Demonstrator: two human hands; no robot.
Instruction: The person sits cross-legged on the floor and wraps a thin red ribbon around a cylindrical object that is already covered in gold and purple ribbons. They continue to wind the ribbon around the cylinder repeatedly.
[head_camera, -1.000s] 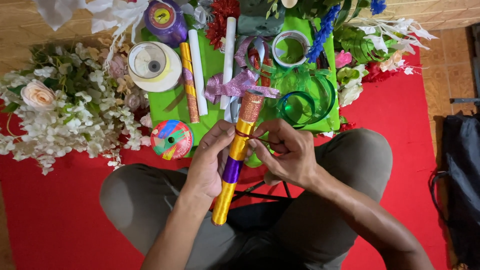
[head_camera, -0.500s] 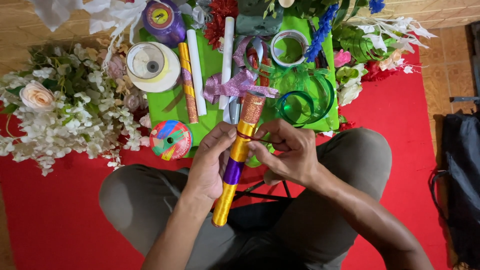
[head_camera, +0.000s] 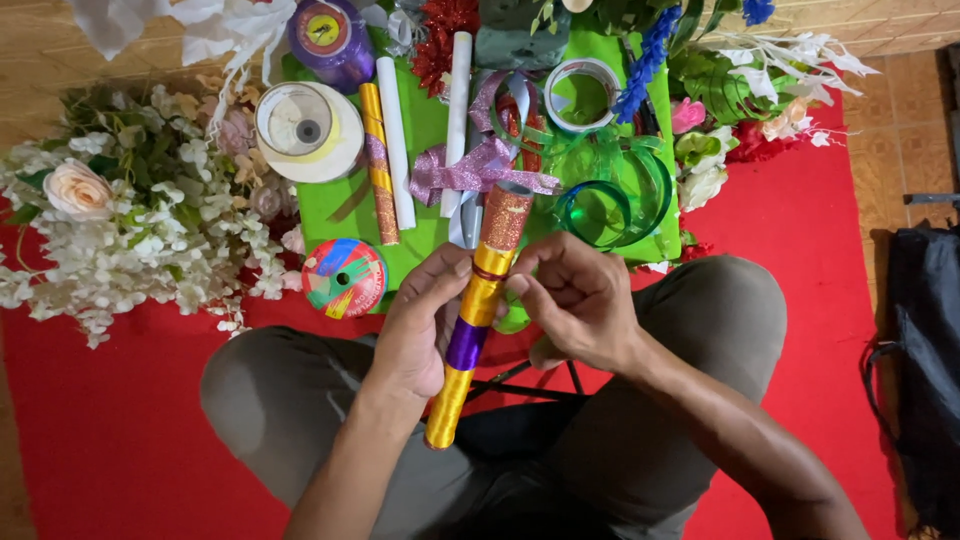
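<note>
At centre frame I see my left hand (head_camera: 425, 325) wrapped around a ribbon-wound tube (head_camera: 475, 310), banded gold, purple and glittery red, while my right hand (head_camera: 580, 300) pinches its gold band. Just above lie a green sheet (head_camera: 430, 120) crowded with ribbon spools (head_camera: 343, 277), rolled sticks (head_camera: 378, 150) and a purple bow (head_camera: 470, 170); white flowers (head_camera: 130, 240) fill the left.

I count 1 wrapped tube (head_camera: 478, 305) in my grip, 2 white rods (head_camera: 396, 142), 3 ribbon spools (head_camera: 307, 131), 1 glitter bow (head_camera: 470, 172).
</note>
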